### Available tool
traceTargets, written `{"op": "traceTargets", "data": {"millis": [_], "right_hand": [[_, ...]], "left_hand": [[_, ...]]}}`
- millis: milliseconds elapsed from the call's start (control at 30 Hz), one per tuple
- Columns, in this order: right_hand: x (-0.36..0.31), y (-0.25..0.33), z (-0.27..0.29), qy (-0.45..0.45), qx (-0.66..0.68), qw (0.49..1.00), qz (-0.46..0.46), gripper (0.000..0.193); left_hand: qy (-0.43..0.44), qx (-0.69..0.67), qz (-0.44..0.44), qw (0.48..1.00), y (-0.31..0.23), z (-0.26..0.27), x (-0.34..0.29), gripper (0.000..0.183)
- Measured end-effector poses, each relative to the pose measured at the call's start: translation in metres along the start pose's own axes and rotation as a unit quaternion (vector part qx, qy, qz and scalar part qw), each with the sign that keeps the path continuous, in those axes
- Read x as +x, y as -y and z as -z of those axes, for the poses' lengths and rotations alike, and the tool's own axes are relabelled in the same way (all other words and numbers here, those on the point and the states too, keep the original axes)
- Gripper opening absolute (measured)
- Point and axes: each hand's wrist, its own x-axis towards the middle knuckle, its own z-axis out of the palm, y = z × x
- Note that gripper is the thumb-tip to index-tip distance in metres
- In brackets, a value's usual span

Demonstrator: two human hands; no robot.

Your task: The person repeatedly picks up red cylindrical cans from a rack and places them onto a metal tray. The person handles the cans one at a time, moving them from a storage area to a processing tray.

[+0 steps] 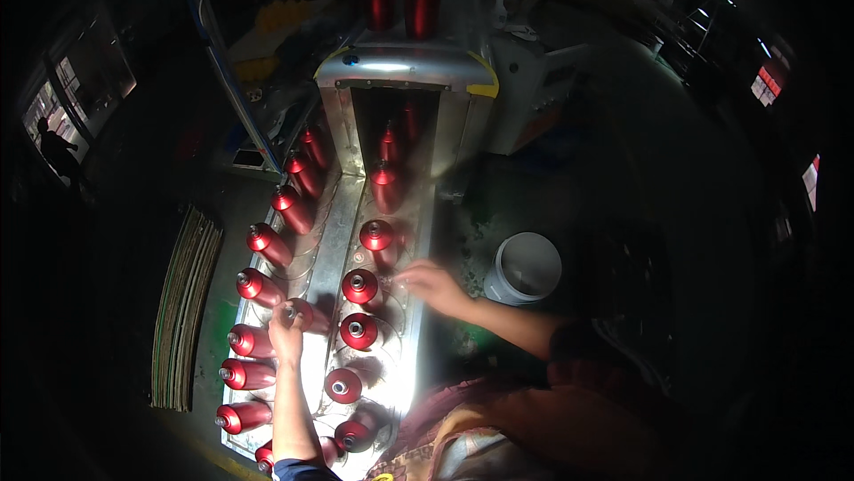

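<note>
My left hand (286, 332) is closed around the neck of a red metal bottle (313, 317), which leans between two rows on the conveyor. My right hand (434, 287) hovers over the conveyor's right side, its fingertips smeared by motion. Nearest to those fingertips is an upright red bottle (360, 287) in the right-hand row; a gap shows between them. Whether the right fingers hold anything cannot be made out. Other red bottles (358, 332) with narrow silver necks stand along this row. In the left row, more red bottles (247, 374) tilt outward in the view.
A metal tunnel housing (405, 68) spans the conveyor (334, 259) at its far end, with two red cylinders (422, 5) on top. To the right stands a white bucket (527, 269). Stacked flat sheets (187, 303) lie at left. A person (58, 150) is far off at left.
</note>
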Motion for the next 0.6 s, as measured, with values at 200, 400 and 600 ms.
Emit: {"op": "traceTargets", "data": {"millis": [200, 400, 600], "right_hand": [[-0.054, 0.016, 0.027, -0.001, 0.036, 0.999, -0.039, 0.029], [-0.152, 0.017, 0.053, 0.005, 0.069, 0.996, -0.058, 0.027], [-0.284, 0.032, 0.039, 0.066, 0.193, 0.977, -0.069, 0.027]], "left_hand": [[-0.025, 0.076, 0.026, 0.996, -0.027, -0.006, -0.025, 0.063], [-0.161, -0.115, -0.126, 0.972, -0.108, -0.005, -0.161, 0.050], [-0.207, -0.327, 0.157, 0.908, -0.159, -0.071, -0.422, 0.029]]}}
